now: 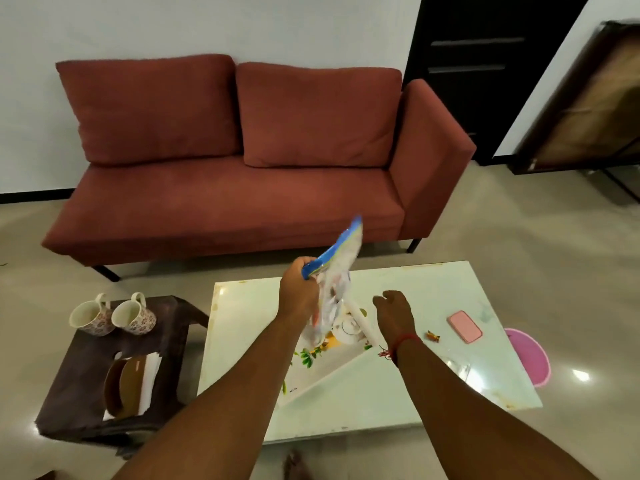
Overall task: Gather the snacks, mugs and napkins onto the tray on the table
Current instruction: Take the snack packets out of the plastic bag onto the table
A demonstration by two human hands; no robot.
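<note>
My left hand (pixel 298 293) grips a blue and clear snack bag (pixel 334 271), holding it up over the white flower-printed tray (pixel 322 372) on the white table (pixel 433 292). My right hand (pixel 394 310) hovers just right of the bag, fingers loosely curled and holding nothing. Two floral mugs (pixel 112 315) stand side by side on the dark side table (pixel 86 368) at the left. White napkins (pixel 150 372) lie there in a brown holder. A small wrapped candy (pixel 433 336) rests on the white table to the right of my right wrist.
A pink phone (pixel 465 326) lies on the table's right part. A pink bin (pixel 530 356) stands on the floor beyond the right edge. A red sofa (pixel 242 168) faces me behind the tables. My feet show below the table's near edge.
</note>
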